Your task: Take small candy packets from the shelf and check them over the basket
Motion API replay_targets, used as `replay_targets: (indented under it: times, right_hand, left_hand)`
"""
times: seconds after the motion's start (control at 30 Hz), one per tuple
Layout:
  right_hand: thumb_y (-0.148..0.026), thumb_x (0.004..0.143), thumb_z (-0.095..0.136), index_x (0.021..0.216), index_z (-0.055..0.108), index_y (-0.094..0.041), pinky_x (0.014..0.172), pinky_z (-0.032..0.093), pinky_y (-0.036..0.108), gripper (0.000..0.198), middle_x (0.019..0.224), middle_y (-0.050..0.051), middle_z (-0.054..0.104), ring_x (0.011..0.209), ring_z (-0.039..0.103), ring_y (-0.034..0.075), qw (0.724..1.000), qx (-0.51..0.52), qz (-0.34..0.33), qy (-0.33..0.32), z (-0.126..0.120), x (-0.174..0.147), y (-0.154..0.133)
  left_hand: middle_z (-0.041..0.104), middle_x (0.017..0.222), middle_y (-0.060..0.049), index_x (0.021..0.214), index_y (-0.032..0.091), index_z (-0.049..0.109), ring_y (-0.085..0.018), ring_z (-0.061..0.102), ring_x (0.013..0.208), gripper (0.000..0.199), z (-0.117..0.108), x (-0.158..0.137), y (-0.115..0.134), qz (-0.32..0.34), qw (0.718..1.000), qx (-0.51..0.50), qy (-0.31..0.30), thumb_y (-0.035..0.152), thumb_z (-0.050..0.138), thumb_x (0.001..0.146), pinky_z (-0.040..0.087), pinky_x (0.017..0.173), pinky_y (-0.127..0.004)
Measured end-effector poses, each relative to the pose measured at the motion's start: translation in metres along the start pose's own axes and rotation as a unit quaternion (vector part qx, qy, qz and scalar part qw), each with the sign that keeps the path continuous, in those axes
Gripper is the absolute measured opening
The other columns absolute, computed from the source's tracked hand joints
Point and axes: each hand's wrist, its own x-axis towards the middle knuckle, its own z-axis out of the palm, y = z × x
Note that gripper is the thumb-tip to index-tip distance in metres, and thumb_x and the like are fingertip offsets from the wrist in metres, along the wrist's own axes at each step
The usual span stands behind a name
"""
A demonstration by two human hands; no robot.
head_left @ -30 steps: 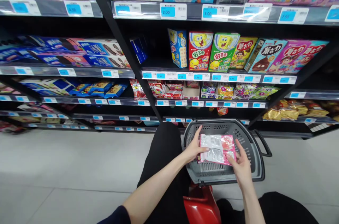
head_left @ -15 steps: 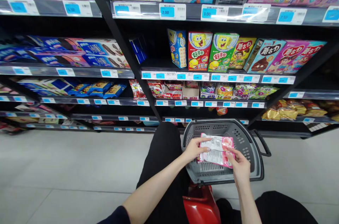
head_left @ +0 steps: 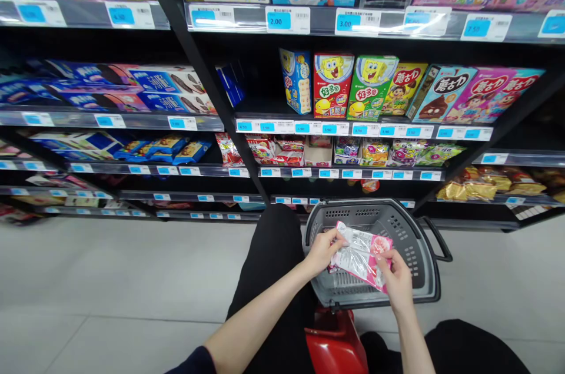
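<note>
Holding a glossy pink-and-white plastic packet (head_left: 358, 253) between them, the person's left hand (head_left: 325, 253) and right hand (head_left: 398, 281) are both engaged. The left thumb and forefinger are pinched together on the packet's left end, with the remaining fingers curled. The right thumb lies on the printed upper face near the right end, the fingers bent close around that edge; their grip underneath is hidden. The packet sits aslant, its right end nearer the wearer, and appears over the interior of a grey plastic shopping basket with slotted walls (head_left: 420, 280). Whether it touches the basket's base cannot be told.

In outline, the packet falls inside the basket rim on all sides. The widest margin lies to the right, between the right hand and the wall beside the black plastic carrying handle (head_left: 439, 241). To the left, the left wrist crosses the rim, close to a black-trousered leg (head_left: 260, 280). A glossy red plastic object (head_left: 338, 347) is just beyond the near rim. On the far side, the rim overlaps the view of the lowest edges of a black metal shelving unit (head_left: 207, 76). Pale grey floor tiles (head_left: 132, 268) extend left of the leg.
</note>
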Motion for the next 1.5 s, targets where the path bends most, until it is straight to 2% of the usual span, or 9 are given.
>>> replay_targets:
  times: [0.23, 0.37, 0.53, 0.77, 0.97, 1.07, 1.17, 1.3, 1.5]
  right_hand:
    - [-0.036, 0.063, 0.065, 0.066, 0.048, -0.022, 0.056, 0.042, 0.026, 0.023, 0.070, 0.002, 0.064, 0.063, 0.057, 0.018, 0.996, 0.073, 0.047, -0.011, 0.001, 0.000, -0.005]
    - [-0.030, 0.061, 0.068, 0.066, 0.052, -0.022, 0.049, 0.043, 0.024, 0.019, 0.065, -0.002, 0.063, 0.053, 0.056, 0.015, 0.976, 0.169, 0.118, -0.064, -0.005, 0.003, -0.006]
    - [-0.025, 0.058, 0.070, 0.065, 0.065, -0.018, 0.067, 0.049, 0.032, 0.011, 0.084, 0.006, 0.068, 0.078, 0.061, 0.022, 0.959, 0.232, 0.142, -0.075, -0.009, 0.005, -0.005]
    - [-0.038, 0.066, 0.057, 0.086, 0.070, -0.015, 0.092, 0.040, 0.044, 0.033, 0.106, 0.014, 0.064, 0.104, 0.054, 0.029, 0.925, 0.335, 0.151, -0.098, -0.028, 0.007, -0.005]
    - [-0.025, 0.058, 0.071, 0.088, 0.069, -0.018, 0.086, 0.045, 0.039, 0.030, 0.098, 0.009, 0.068, 0.094, 0.061, 0.025, 0.936, 0.275, 0.183, -0.123, -0.028, 0.004, -0.001]
    - [-0.032, 0.056, 0.074, 0.080, 0.068, -0.016, 0.059, 0.051, 0.029, 0.029, 0.076, 0.007, 0.071, 0.071, 0.066, 0.022, 0.942, 0.219, 0.234, -0.096, -0.021, 0.004, 0.005]
    - [-0.038, 0.053, 0.075, 0.074, 0.068, -0.015, 0.037, 0.040, 0.021, 0.031, 0.057, 0.002, 0.067, 0.050, 0.060, 0.016, 0.961, 0.130, 0.242, -0.039, -0.017, 0.006, 0.013]
    - [-0.038, 0.047, 0.074, 0.068, 0.071, -0.014, 0.051, 0.048, 0.027, 0.031, 0.059, 0.003, 0.069, 0.057, 0.063, 0.020, 0.973, 0.070, 0.220, 0.020, -0.015, 0.011, 0.023]
    - [-0.043, 0.048, 0.071, 0.066, 0.071, -0.014, 0.058, 0.048, 0.032, 0.034, 0.062, 0.007, 0.071, 0.062, 0.065, 0.026, 0.978, 0.045, 0.203, 0.018, -0.015, 0.013, 0.026]
  left_hand:
    - [0.053, 0.058, 0.003, 0.067, 0.015, 0.054, -0.009, 0.046, 0.055, 0.015, 0.000, 0.003, -0.004, -0.054, 0.995, -0.082, -0.013, 0.029, 0.060, 0.068, 0.034, 0.054, -0.018]
    - [0.051, 0.054, 0.006, 0.081, 0.017, 0.049, -0.007, 0.045, 0.044, 0.031, 0.002, 0.002, -0.007, -0.106, 0.954, -0.272, -0.063, 0.026, 0.069, 0.059, 0.034, 0.047, -0.018]
    - [0.056, 0.055, 0.001, 0.071, 0.012, 0.053, -0.009, 0.052, 0.046, 0.026, 0.003, 0.001, -0.008, -0.155, 0.898, -0.401, -0.088, 0.019, 0.071, 0.054, 0.039, 0.047, -0.020]
    - [0.065, 0.087, -0.013, 0.098, 0.007, 0.060, -0.022, 0.063, 0.082, 0.038, -0.006, -0.005, -0.002, -0.194, 0.839, -0.464, -0.208, 0.010, 0.063, 0.061, 0.047, 0.078, -0.039]
    - [0.065, 0.093, -0.013, 0.102, 0.009, 0.058, -0.025, 0.062, 0.087, 0.039, 0.000, 0.001, -0.004, -0.155, 0.902, -0.363, -0.175, 0.029, 0.064, 0.068, 0.049, 0.072, -0.035]
    - [0.066, 0.075, -0.009, 0.084, 0.009, 0.059, -0.021, 0.064, 0.064, 0.037, 0.002, 0.003, -0.010, -0.166, 0.948, -0.231, -0.139, 0.043, 0.056, 0.070, 0.048, 0.052, -0.029]
    - [0.058, 0.052, -0.001, 0.071, 0.012, 0.056, -0.013, 0.055, 0.045, 0.035, 0.000, 0.003, -0.013, -0.134, 0.984, -0.070, -0.096, 0.046, 0.046, 0.076, 0.041, 0.048, -0.024]
    - [0.047, 0.040, 0.004, 0.056, 0.014, 0.053, -0.010, 0.047, 0.045, 0.033, -0.004, 0.007, -0.015, -0.090, 0.992, 0.068, -0.056, 0.040, 0.047, 0.075, 0.034, 0.049, -0.021]
    - [0.039, 0.032, 0.006, 0.048, 0.016, 0.046, -0.008, 0.038, 0.034, 0.033, 0.000, 0.011, -0.026, -0.160, 0.985, -0.016, -0.065, 0.038, 0.049, 0.071, 0.026, 0.040, -0.020]
